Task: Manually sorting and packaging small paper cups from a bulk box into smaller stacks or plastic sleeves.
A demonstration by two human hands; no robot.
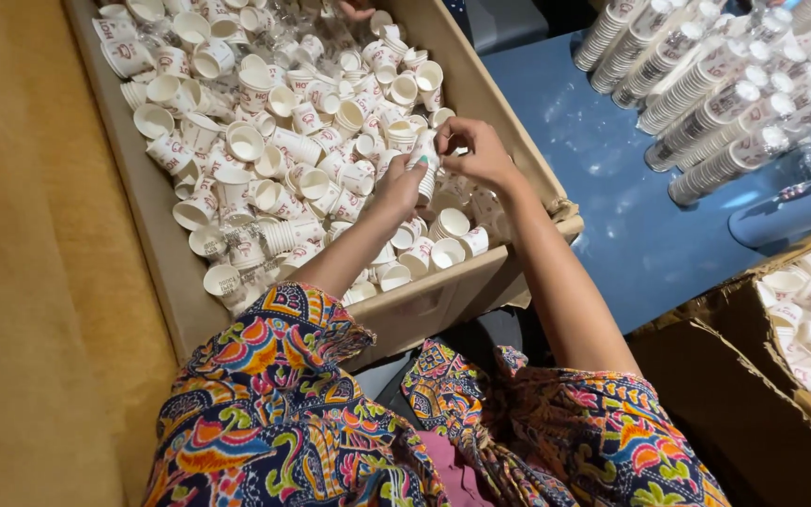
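A long cardboard box (143, 202) holds several loose small white paper cups (279, 141) with red print. Over the box's near right part, my left hand (396, 188) grips a short stack of nested cups (424, 160) from below. My right hand (476, 150) pinches the top of that same stack with its fingertips. Both forearms reach out from brightly patterned sleeves (274, 394).
Long wrapped sleeves of stacked cups (706, 103) lie on a blue surface (612, 207) at the right. A second torn cardboard box (734, 376) with more cups stands at the lower right. Tan carpet (21, 282) lies left. Another person's fingers (357, 9) show at the box's far end.
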